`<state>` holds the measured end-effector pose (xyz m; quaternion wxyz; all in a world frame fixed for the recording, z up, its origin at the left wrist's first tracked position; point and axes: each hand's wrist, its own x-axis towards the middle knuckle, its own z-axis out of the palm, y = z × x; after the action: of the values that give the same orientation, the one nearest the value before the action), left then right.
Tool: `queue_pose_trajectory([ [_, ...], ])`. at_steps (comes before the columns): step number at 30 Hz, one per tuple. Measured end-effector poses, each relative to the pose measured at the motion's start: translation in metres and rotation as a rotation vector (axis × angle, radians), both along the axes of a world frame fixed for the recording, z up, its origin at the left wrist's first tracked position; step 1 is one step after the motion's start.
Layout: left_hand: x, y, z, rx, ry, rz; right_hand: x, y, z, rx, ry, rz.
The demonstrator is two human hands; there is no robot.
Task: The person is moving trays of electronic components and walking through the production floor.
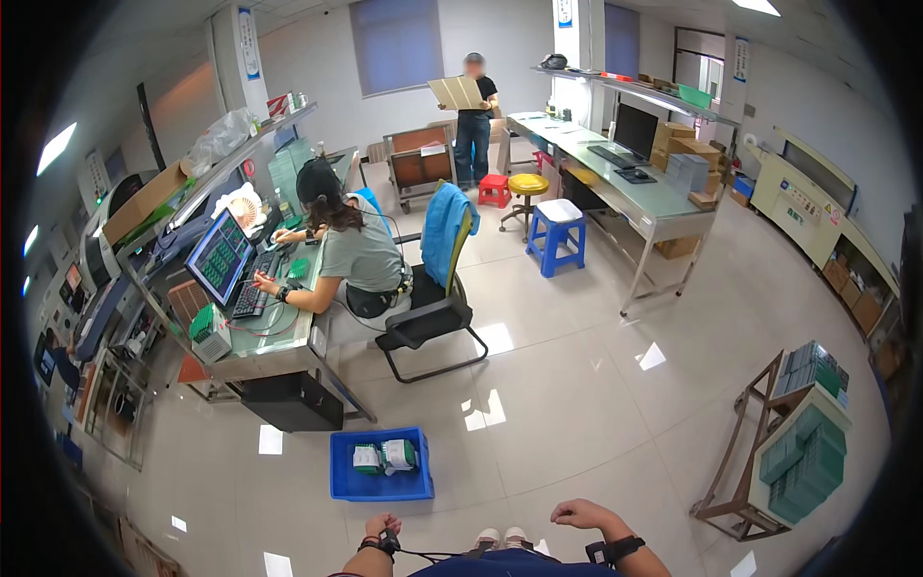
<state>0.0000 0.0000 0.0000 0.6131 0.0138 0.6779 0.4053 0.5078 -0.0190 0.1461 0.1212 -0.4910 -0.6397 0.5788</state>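
The blue bin (383,489) looks like smooth plastic with a slight sheen, and the packs inside wear white, paper-like wrapping (397,454). Glossy floor tiles (548,413) mirror the lights; the blue stool (555,250) seems plastic, the draped towel (443,231) matt cloth, the bench frame (650,229) metal.

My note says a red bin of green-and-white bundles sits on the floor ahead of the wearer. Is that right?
Not quite: in the head view the bin is blue, not red. It does hold green-and-white bundles and sit on the floor.
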Motion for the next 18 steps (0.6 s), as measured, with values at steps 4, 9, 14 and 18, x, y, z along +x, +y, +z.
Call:
queue_pose_trajectory([
  [4, 0.0, -0.003, 0.0, -0.027, -0.011, 0.06, -0.001, 0.001, 0.003, -0.019, -0.008, -0.001],
  [9, -0.002, 0.002, -0.004, -0.038, 0.007, 0.036, -0.003, 0.002, 0.006, -0.015, -0.018, 0.01],
  [14, -0.001, 0.011, -0.006, -0.028, 0.005, -0.009, -0.003, 0.003, 0.011, 0.025, -0.031, 0.001],
  [18, -0.002, 0.016, -0.008, -0.037, 0.001, -0.002, -0.007, 0.002, 0.015, 0.006, -0.046, -0.021],
])
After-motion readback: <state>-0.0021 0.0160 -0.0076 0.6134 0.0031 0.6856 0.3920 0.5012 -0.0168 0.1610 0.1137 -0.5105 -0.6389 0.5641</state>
